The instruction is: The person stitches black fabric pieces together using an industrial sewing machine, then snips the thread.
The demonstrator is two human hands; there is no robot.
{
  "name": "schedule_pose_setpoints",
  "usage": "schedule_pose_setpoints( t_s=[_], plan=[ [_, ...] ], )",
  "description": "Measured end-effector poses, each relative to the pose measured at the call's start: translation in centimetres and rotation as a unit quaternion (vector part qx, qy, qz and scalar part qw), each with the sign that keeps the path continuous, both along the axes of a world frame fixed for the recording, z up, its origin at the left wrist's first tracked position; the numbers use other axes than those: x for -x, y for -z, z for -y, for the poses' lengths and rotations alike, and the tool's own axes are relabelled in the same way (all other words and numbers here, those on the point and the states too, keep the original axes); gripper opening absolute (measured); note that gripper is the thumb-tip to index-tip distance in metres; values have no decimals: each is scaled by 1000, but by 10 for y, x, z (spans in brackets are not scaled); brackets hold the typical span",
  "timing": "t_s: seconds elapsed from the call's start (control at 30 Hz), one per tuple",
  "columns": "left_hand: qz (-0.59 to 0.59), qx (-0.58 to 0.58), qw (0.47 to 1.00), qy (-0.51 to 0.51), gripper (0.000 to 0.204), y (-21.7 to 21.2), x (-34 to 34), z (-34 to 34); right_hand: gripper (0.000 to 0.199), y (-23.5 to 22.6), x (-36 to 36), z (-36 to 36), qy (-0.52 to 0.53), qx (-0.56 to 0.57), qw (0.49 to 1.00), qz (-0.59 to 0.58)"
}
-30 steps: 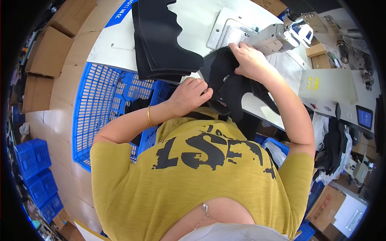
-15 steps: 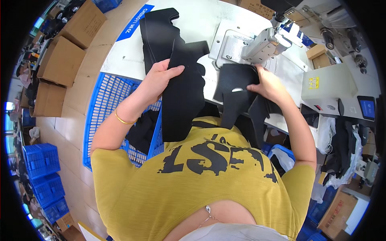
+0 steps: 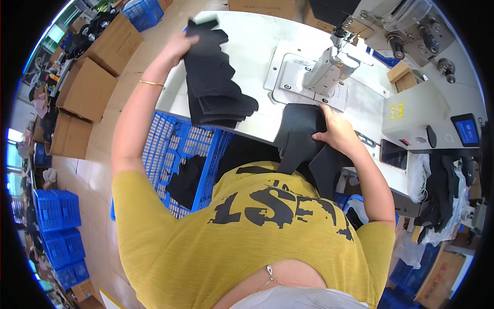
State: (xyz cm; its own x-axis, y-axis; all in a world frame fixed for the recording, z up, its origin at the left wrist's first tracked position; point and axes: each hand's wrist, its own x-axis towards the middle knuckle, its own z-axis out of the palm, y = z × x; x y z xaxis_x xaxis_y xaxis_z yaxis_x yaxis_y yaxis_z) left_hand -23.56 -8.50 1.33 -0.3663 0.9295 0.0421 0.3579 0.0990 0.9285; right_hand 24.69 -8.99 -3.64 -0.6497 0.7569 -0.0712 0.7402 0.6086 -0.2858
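Stacked blue plastic crates (image 3: 56, 226) line the floor at the far left, with brown cardboard boxes (image 3: 85, 87) standing beyond them along the aisle; a larger blue crate (image 3: 177, 149) sits just beside the white worktable (image 3: 257, 46), holding a few dark fabric pieces (image 3: 185, 177) at its bottom. A person in a mustard-yellow printed T-shirt (image 3: 247, 237) leans over the table's near edge; the left arm, a thin gold bangle (image 3: 151, 83) at the wrist, stretches out to the table's left end, where the left hand (image 3: 177, 46) rests on the top piece of a stack of black cut fabric panels (image 3: 216, 90), its fingers curled over that piece's far edge, though how firmly they grip cannot be told; the stack lies on the table's left part, its lower layers overhanging the near edge above the blue crate. Toward the middle, a grey metal bed plate (image 3: 293, 77) carries the white head of a sewing machine (image 3: 329, 69); just in front of it a separate black fabric piece (image 3: 301, 136) lies partly on the table and droops off the edge toward the person's lap. The right hand (image 3: 337, 134) presses on this piece near the plate, fingers bent and pinching the cloth's edge. Farther right stand a grey control box (image 3: 417, 110), a small blue-lit screen (image 3: 467, 130) and dark cloth and white bags (image 3: 442, 190) hanging at the table's end.
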Motion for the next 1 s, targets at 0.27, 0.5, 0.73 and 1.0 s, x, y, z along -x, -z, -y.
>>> schedule_pose_setpoints(
  t_s=[0.27,0.5,0.73,1.0],
  plan=[
    [-290,-147,938,120,24,-41,-163,70,69,7,-35,-15,80,174,974,-117],
    [398,372,771,329,56,50,-318,86,61,-25,-25,5,103,91,966,-220],
    [526,-3,825,205,48,30,-362,104,73,-79,-15,103,31,-28,965,-260],
    [582,-82,793,160,32,33,-337,94,70,-84,15,88,56,-210,931,-294]
  ],
)
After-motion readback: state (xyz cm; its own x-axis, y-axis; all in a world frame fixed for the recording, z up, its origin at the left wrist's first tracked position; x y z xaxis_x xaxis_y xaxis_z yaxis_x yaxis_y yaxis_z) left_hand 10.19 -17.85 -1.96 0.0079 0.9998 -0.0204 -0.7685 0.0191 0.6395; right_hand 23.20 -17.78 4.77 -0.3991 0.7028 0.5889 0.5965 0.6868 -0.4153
